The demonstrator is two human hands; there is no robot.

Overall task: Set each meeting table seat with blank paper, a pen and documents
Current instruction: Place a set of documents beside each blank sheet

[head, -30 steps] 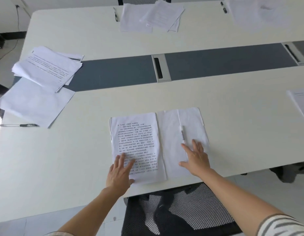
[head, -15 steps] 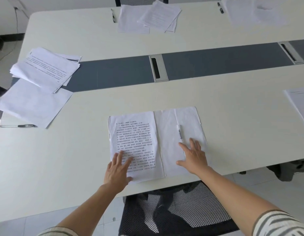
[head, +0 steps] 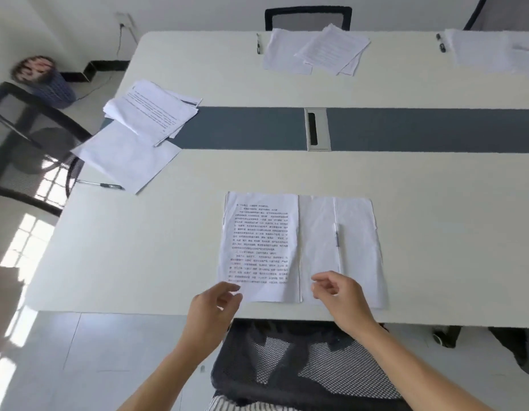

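A near seat stands set: document (head: 260, 247) beside blank paper (head: 346, 250), pen (head: 336, 235) lying on the paper. Both hands hover empty at the table (head: 168, 262) edge, left hand (head: 211, 312) and right hand (head: 344, 298) loosely curled, holding nothing. Two far seats look set; the left end's stack (head: 152, 109) appears untidy, likely remaining.
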